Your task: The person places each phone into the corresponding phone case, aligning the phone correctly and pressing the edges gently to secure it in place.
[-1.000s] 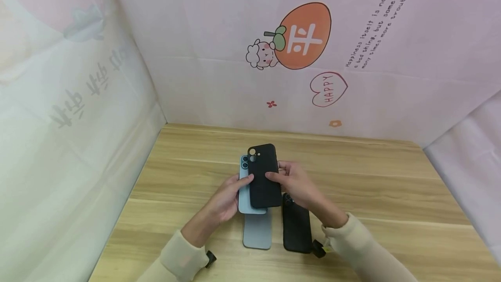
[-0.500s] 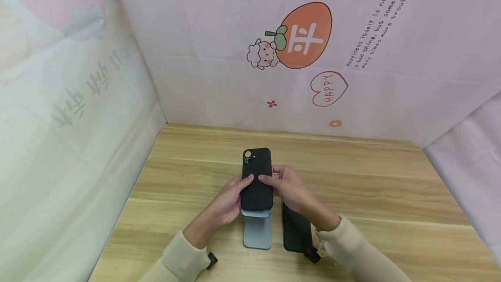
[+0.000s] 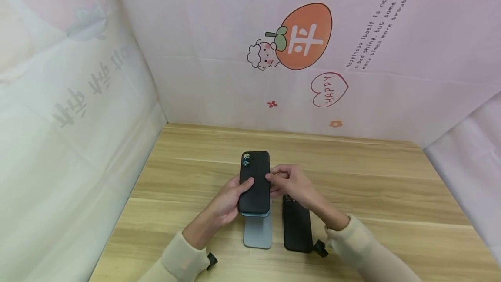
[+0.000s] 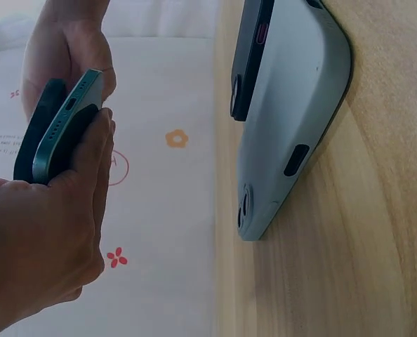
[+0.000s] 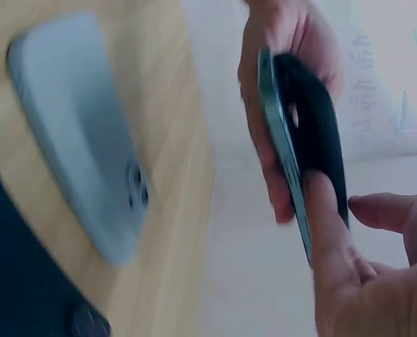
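Observation:
My left hand (image 3: pixel 227 201) grips a light blue phone (image 4: pixel 44 156) with a black phone case (image 3: pixel 254 188) lying over its back, thumb on the case. Both are held above the table. In the right wrist view, a gap shows between the phone's edge (image 5: pixel 282 130) and the case; a finger of my right hand (image 3: pixel 295 185) reaches into it. The right thumb is at the case's outer side, so that hand pinches its edge. The camera lenses show only partly through the case's cutout.
Below the hands, a grey-blue phone case (image 3: pixel 257 235) lies on the wooden table (image 3: pixel 372 186); whether it holds a phone I cannot tell. Right of it lies a black phone or cased phone (image 3: pixel 297 227). A printed cloth (image 3: pixel 219 90) hangs behind the table.
The black case has shifted left and down until it covers nearly all of the phone. My right thumb has slid from the case's back to its right edge.

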`<act>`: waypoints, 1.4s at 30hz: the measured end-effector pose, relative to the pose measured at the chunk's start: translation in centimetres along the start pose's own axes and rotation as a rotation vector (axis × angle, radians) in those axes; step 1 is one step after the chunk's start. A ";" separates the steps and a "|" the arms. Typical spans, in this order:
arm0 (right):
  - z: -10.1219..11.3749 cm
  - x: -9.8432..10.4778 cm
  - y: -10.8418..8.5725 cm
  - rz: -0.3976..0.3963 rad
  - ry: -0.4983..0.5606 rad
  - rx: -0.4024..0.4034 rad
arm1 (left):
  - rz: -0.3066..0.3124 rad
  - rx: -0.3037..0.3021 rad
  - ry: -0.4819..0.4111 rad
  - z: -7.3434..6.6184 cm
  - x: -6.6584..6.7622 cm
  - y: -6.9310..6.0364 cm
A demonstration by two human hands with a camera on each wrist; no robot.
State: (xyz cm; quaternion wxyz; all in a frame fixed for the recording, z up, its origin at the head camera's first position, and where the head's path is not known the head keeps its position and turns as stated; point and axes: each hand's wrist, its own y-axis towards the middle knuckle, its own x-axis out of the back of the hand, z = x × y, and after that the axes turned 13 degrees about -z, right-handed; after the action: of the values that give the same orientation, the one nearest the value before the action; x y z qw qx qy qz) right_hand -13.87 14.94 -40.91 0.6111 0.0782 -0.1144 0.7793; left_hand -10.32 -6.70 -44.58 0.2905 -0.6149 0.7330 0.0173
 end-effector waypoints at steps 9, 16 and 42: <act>0.5 1.9 1.2 -0.197 -0.264 0.249 | 0.028 0.029 0.015 0.0 -0.1 -0.4; 1.3 2.0 2.5 -0.117 -0.291 0.176 | 0.063 0.030 0.050 0.3 -0.7 -0.8; 1.4 1.1 3.6 0.018 -0.134 0.043 | 0.034 -0.001 0.128 0.7 -1.3 -1.2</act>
State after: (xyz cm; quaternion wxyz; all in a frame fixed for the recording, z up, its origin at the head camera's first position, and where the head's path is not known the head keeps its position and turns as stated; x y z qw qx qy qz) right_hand -17.67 14.80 -39.61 0.5931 0.1424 -0.1392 0.7801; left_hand -8.81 -5.60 -44.20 0.2421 -0.6025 0.7603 -0.0167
